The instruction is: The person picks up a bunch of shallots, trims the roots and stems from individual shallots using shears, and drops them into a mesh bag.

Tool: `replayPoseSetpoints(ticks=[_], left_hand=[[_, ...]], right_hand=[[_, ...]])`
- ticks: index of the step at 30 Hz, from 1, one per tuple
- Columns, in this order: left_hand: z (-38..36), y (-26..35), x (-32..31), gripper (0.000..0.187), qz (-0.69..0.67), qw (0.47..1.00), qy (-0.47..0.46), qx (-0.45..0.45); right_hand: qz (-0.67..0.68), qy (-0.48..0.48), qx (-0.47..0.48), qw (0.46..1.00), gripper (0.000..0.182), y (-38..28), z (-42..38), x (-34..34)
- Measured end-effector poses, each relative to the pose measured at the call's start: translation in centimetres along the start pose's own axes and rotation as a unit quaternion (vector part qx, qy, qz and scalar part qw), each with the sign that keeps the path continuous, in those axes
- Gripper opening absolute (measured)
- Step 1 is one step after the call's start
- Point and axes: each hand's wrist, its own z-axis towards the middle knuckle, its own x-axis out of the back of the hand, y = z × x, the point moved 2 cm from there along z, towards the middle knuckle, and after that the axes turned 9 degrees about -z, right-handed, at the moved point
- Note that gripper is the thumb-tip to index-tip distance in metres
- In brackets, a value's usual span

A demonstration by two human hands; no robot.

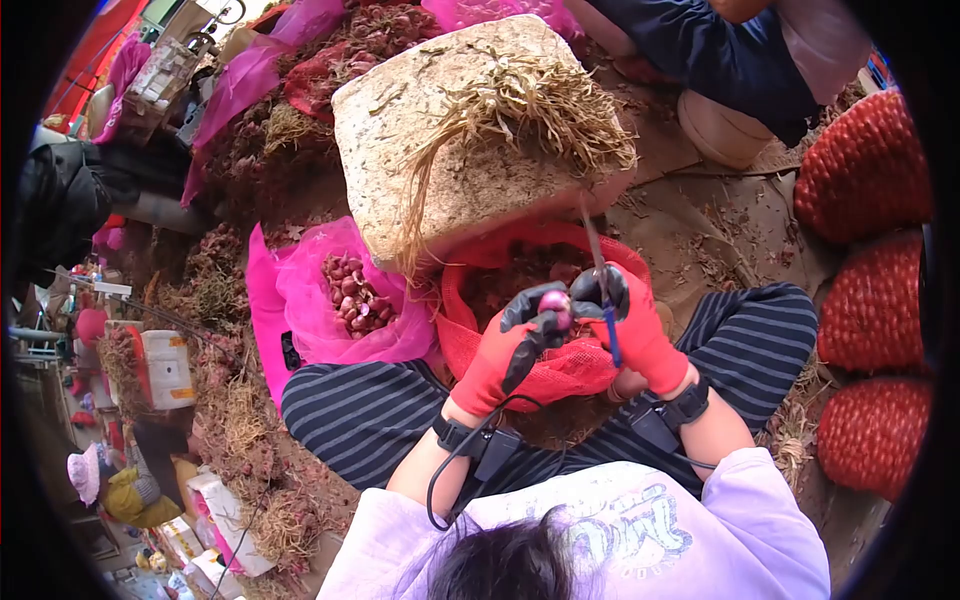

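My left hand (512, 345), in a red glove with black fingers, is closed around a purple-red shallot (556, 306) in front of my lap. In a matching glove, my right hand (642, 328) grips a thin-bladed knife (597, 248) beside the shallot. The blade points away from me and its blue handle extends below the fingers. Under both hands is an open red mesh bag (580, 376), with dark, shadowed contents. To its left, several shallots (354, 297) lie on pink netting (300, 262).
A pale foam block (385, 150) bearing dry stalks (520, 110) stands ahead. Filled red mesh sacks (865, 165) line the right side. Another person's dark-clothed leg (700, 50) is at the upper right. Heaps of shallots with dry tops (250, 150) lie left.
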Motion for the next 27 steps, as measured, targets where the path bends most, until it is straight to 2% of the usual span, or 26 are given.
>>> replayPoseSetpoints(ticks=[3, 4, 7, 10, 13, 27], left_hand=[[0.5, 0.7, 0.7, 0.037, -0.054, 0.997, 0.000, -0.053], [0.4, 1.1, 0.7, 0.037, -0.051, 0.996, 0.003, -0.069], [0.3, 1.9, 0.8, 0.036, -0.050, 0.994, -0.005, -0.092], [0.1, 2.1, 0.9, 0.035, -0.049, 0.994, 0.000, -0.098], [0.1, 2.2, 1.1, 0.035, -0.058, 0.993, 0.008, -0.098], [0.3, 2.3, 1.1, 0.034, -0.047, 0.993, 0.037, -0.098]], right_hand=[[0.019, -0.056, -0.070, 0.996, 0.029, 0.2, 0.0, 1.3], [-0.029, 0.007, -0.008, 1.000, 0.033, 2.5, -0.4, 1.0], [-0.242, 0.026, 0.101, 0.965, 0.041, -0.4, -0.8, 1.6], [-0.368, 0.036, 0.135, 0.919, 0.048, -0.8, -0.9, 1.2], [-0.366, 0.012, 0.096, 0.926, 0.048, -0.3, -0.9, 1.0], [-0.428, 0.048, 0.118, 0.895, 0.043, -0.1, -1.0, 0.9]])
